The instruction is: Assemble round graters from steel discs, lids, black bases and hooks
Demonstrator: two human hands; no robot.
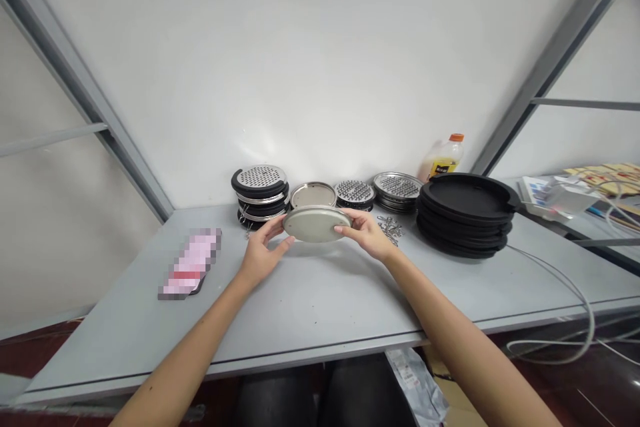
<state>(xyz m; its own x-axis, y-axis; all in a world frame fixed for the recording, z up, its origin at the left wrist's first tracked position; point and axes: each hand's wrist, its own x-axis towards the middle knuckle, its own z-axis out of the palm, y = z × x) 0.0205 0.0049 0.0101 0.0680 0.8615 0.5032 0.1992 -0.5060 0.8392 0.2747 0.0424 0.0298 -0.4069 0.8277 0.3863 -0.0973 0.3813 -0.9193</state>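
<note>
A white wall (320,80) backs the scene, and along its foot runs a grey table (320,307), with most things set at the far edge, seemingly so that the near surface leaves room for handwork. The largest pile, black round holders (465,227), stands far right, nested rim on rim, probably to save space; far left, a stack of perforated metal discs in black holders (263,199) rises in the same layered way. Between these piles, in front of the far row and apparently lifted off the table, is the pale round disc (316,225), tilted with its smooth face towards the wearer, which likely lets that side be seen. The left hand (263,253) and right hand (370,237) are apart from each other, clamped on the disc's opposite edges: the right thumb lies on its face with the fingers behind, while the left thumb sits by the lower rim. Both forearms reach forward and converge. A blurred, phone-like pink object (193,260) lies near left. Behind come the stacked grater plates (399,187), a shallow rimmed metal plate (313,195), a spiked grater disc (354,192), and an orange-capped bottle (444,165). Smallest are loose metal clips (391,228), heaped beyond the right hand.
</note>
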